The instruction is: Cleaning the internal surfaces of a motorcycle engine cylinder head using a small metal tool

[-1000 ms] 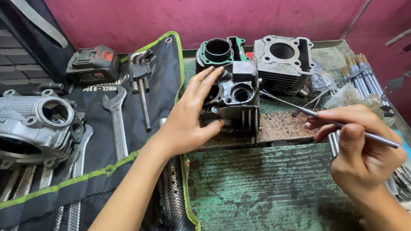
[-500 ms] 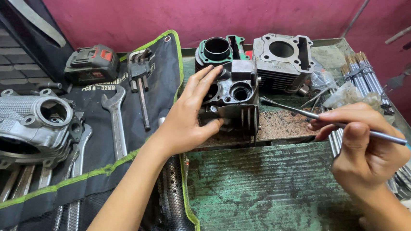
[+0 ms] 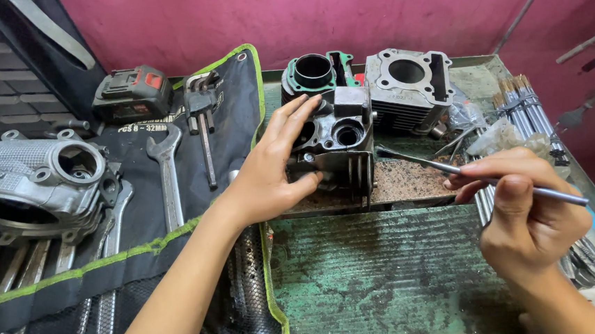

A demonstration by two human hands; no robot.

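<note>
My left hand (image 3: 269,168) grips a dark, greasy engine cylinder head (image 3: 341,145) that stands upright on a rusty metal plate (image 3: 408,182). The fingers wrap its left side and the thumb presses its lower front. My right hand (image 3: 525,211) holds a thin metal rod (image 3: 451,169) like a pen. The rod's tip points left and sits just right of the cylinder head, close to its side.
Behind stand a green-gasketed cylinder (image 3: 312,74) and a grey finned cylinder block (image 3: 408,87). A black tool roll (image 3: 142,198) at left carries wrenches (image 3: 168,175), hex keys (image 3: 200,104), a battery pack (image 3: 132,93) and a silver engine cover (image 3: 35,180). Metal rods (image 3: 525,110) lie at right on the green bench (image 3: 386,292).
My right hand has shifted slightly right and down with the rod. My left hand keeps its grip on the cylinder head.
</note>
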